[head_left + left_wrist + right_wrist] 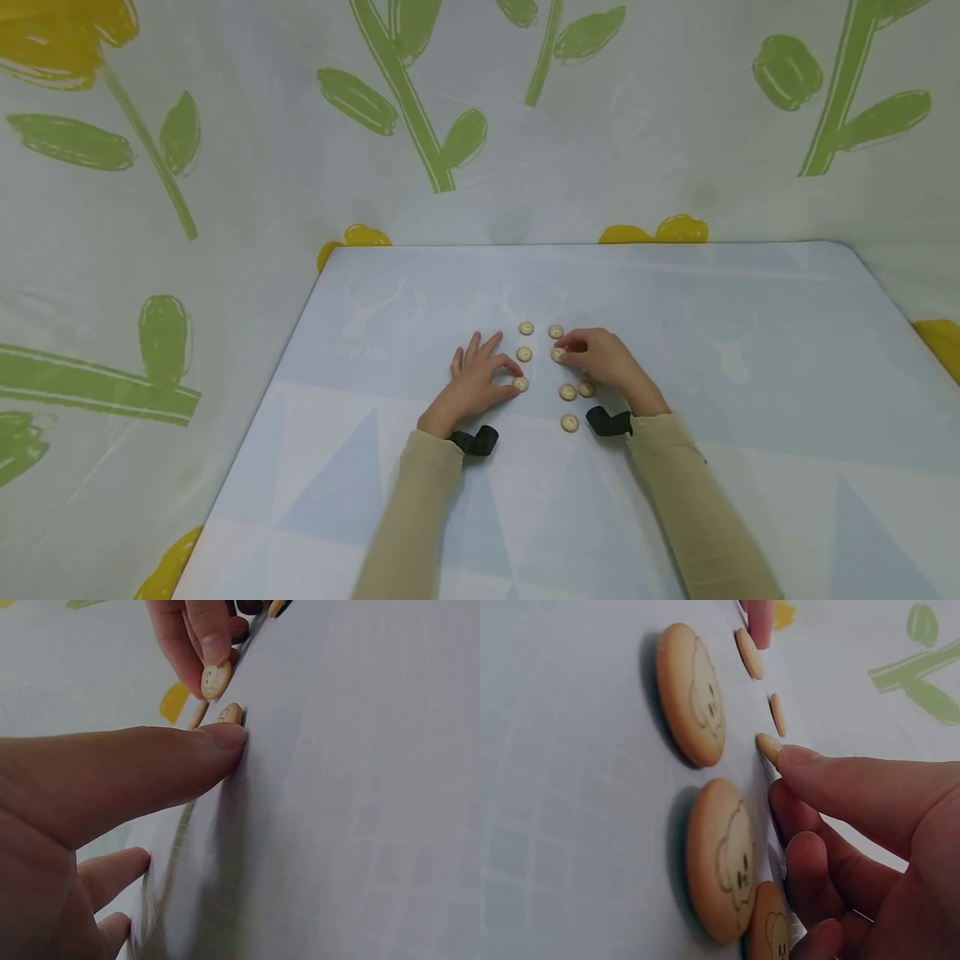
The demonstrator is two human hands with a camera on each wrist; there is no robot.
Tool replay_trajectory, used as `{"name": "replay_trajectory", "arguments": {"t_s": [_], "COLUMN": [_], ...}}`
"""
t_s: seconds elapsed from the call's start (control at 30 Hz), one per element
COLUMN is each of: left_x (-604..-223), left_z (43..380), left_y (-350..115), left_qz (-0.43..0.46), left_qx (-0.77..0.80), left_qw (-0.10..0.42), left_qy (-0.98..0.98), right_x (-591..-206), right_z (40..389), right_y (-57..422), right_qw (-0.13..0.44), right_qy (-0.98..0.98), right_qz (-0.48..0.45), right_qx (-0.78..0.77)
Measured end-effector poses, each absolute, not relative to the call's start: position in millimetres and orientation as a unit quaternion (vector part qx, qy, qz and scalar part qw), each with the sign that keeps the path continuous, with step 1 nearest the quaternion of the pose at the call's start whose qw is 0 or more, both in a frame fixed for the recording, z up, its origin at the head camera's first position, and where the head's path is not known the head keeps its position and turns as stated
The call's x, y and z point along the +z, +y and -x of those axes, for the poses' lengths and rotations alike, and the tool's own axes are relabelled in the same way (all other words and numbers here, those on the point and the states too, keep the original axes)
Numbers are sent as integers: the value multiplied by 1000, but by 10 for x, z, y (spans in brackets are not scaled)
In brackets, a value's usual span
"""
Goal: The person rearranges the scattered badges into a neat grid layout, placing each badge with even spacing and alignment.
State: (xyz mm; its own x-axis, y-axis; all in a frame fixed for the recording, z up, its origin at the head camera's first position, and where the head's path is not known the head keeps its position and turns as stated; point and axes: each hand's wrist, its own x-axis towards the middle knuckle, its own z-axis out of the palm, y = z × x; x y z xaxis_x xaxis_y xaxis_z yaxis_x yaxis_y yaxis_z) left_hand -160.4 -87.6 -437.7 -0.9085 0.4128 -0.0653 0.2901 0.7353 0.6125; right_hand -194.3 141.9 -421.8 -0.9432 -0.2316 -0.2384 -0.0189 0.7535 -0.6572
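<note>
Round tan wooden-looking discs with a drawn face lie on the table. My left hand [474, 385] pinches one face disc [521, 384] between thumb and forefinger, its other fingers spread. In the left wrist view, the thumb covers most of that disc. My right hand [602, 357] pinches another disc [558, 354] by its edge; the right wrist view shows its edge under the thumb. Beyond the left hand lie two discs [524, 354], one behind the other. One disc [556, 332] sits just past the right fingers. Nearer me are a disc [567, 392], one partly under the right hand [587, 389], and a third [570, 423].
The table [750, 358] has a pale blue and white patterned cover. Behind and beside it hangs a white cloth [255, 167] printed with green stems and yellow flowers. A black wrist camera [476, 441] sits at the left wrist, and another [608, 422] at the right.
</note>
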Motion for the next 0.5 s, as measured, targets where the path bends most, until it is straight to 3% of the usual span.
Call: {"name": "replay_trajectory", "arguments": {"t_s": [0.5], "left_x": [-4374], "left_z": [1609], "left_y": [-873], "left_qz": [-188], "left_qx": [306], "left_qw": [100], "left_qy": [928], "right_x": [-4234], "right_z": [1943], "right_y": [1379], "right_qw": [136], "right_qy": [934], "right_qz": [61], "right_qx": [-326]}}
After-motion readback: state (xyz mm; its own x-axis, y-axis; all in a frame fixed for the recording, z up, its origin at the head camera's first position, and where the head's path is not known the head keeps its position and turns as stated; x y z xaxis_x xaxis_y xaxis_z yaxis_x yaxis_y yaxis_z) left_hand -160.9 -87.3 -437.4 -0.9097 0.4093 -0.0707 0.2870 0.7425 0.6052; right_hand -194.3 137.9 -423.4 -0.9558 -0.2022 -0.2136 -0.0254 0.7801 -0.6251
